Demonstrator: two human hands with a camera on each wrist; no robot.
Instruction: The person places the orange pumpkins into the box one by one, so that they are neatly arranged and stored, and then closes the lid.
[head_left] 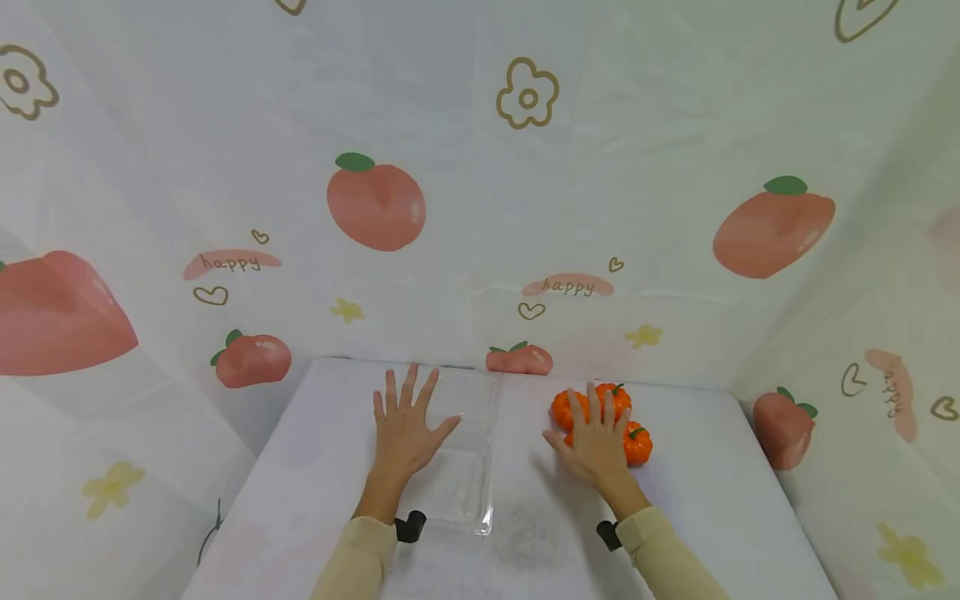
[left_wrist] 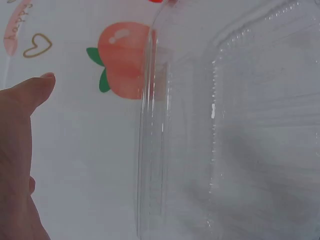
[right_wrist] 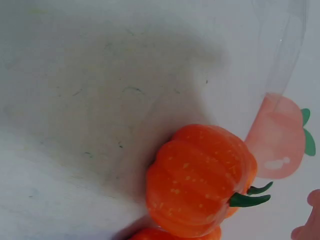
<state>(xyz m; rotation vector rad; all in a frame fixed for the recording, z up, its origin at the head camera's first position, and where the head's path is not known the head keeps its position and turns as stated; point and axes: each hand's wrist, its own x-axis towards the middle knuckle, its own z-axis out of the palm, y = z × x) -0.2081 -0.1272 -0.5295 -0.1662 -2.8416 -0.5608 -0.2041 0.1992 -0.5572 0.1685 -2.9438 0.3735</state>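
My left hand (head_left: 406, 432) is spread with straight fingers over a clear plastic clamshell container (head_left: 486, 500), which lies unfolded on the table. In the left wrist view the container's ridged edge (left_wrist: 145, 150) runs upright beside my thumb (left_wrist: 37, 92). My right hand (head_left: 597, 450) is spread above several small orange pumpkins (head_left: 638, 444) with green stems, partly covering them. The right wrist view shows one pumpkin (right_wrist: 195, 182) up close, ribbed and speckled, with others behind and below it. Neither hand grips anything.
A white cloth printed with peaches, flowers and hearts hangs behind and beside the white table (head_left: 525, 533). Black wrist mounts (head_left: 410, 527) sit at both cuffs. A thin dark cord (head_left: 215, 527) shows near the table's left edge.
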